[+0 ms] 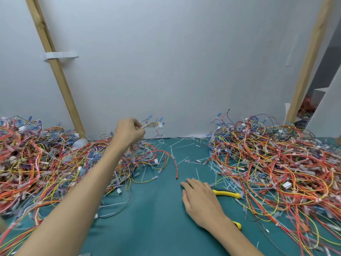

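Left hand (129, 133): pinches wire bundle (153, 124), raised above bench (156, 209).
Right hand (201, 200): fingers flat on bench, over yellow handles (228, 194).

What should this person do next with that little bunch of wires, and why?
Probably drop it on the left pile: the left hand pinches the wire bunch in the air above its edge, while the right hand lies flat on the yellow cutters.
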The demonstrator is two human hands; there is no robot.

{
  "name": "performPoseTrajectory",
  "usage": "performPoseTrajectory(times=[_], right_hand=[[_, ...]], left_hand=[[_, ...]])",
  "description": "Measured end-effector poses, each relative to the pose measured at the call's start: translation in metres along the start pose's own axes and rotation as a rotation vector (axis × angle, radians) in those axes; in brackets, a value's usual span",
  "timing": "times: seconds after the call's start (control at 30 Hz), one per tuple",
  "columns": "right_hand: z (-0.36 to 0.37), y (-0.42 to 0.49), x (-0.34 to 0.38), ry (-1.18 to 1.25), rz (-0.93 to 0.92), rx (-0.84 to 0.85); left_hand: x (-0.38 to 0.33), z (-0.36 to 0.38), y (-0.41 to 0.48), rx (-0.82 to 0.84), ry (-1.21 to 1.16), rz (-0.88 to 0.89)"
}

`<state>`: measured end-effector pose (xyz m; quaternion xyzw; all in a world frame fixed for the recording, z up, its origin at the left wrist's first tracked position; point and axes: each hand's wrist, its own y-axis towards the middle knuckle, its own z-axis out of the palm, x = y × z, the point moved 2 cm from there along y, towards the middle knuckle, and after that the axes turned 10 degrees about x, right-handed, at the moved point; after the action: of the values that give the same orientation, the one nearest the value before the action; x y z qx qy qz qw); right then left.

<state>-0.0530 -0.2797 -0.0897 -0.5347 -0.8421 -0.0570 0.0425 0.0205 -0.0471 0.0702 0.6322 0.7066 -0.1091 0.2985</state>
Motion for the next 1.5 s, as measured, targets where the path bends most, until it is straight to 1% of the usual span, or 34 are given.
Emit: performPoseTrajectory(times=[0.1,0.23,0.33,0.5,0.63,0.7,0.77,0.83,0.87,0.9,0.97,1.1,1.13,1.17,1.27,1.33,1.43,1.5], right_hand=[[-0.001,-0.001,0.0,0.004,0.001,0.001],[-0.001,-0.001,0.0,-0.011,0.002,-0.005],[-0.002,-0.001,0.0,-0.004,0.002,-0.007],[-0.004,-0.001,0.0,0.054,-0.002,-0.027],[-0.011,0.0,-0.001,0.266,0.016,-0.097],[-0.016,0.001,-0.003,0.445,0.039,-0.154],[-0.023,-0.001,-0.004,0.643,0.041,-0.271],[-0.029,-0.001,-0.004,0.73,-0.025,-0.442],[-0.031,-0.001,-0.001,0.756,-0.065,-0.483],[-0.032,0.001,0.003,0.799,-0.102,-0.479],[-0.031,0.009,0.011,0.966,-0.116,-0.36],[-0.031,0.034,0.019,1.258,0.049,-0.094],[-0.032,0.04,0.02,1.344,0.059,-0.027],[-0.032,0.043,0.02,1.407,0.054,0.005],[-0.031,0.045,0.018,1.508,0.016,-0.034],[-0.027,0.044,0.015,1.553,0.001,-0.091],[-0.024,0.043,0.01,1.564,-0.016,-0.125],[-0.024,0.043,0.008,1.603,-0.024,-0.143]], left_hand=[[-0.031,-0.019,0.002,-0.071,-0.109,0.108],[-0.069,-0.039,-0.001,-0.105,-0.367,0.248],[-0.081,-0.036,-0.008,-0.088,-0.508,0.276],[-0.057,0.019,-0.039,0.005,-0.785,0.219],[-0.034,0.076,-0.075,0.001,-0.889,0.246],[-0.03,0.097,-0.085,-0.042,-0.883,0.246],[-0.027,0.114,-0.095,-0.157,-0.843,0.238],[-0.023,0.126,-0.104,-0.255,-0.766,0.253],[-0.021,0.131,-0.109,-0.276,-0.709,0.278],[-0.019,0.134,-0.114,-0.285,-0.649,0.315],[-0.015,0.137,-0.118,-0.287,-0.545,0.382],[-0.007,0.135,-0.116,-0.255,-0.41,0.465],[-0.007,0.135,-0.116,-0.246,-0.391,0.478],[-0.007,0.136,-0.117,-0.237,-0.386,0.482],[-0.003,0.137,-0.117,-0.214,-0.468,0.442],[-0.003,0.135,-0.117,-0.244,-0.509,0.441],[-0.007,0.133,-0.121,-0.322,-0.455,0.509],[-0.007,0.135,-0.121,-0.335,-0.459,0.498]])
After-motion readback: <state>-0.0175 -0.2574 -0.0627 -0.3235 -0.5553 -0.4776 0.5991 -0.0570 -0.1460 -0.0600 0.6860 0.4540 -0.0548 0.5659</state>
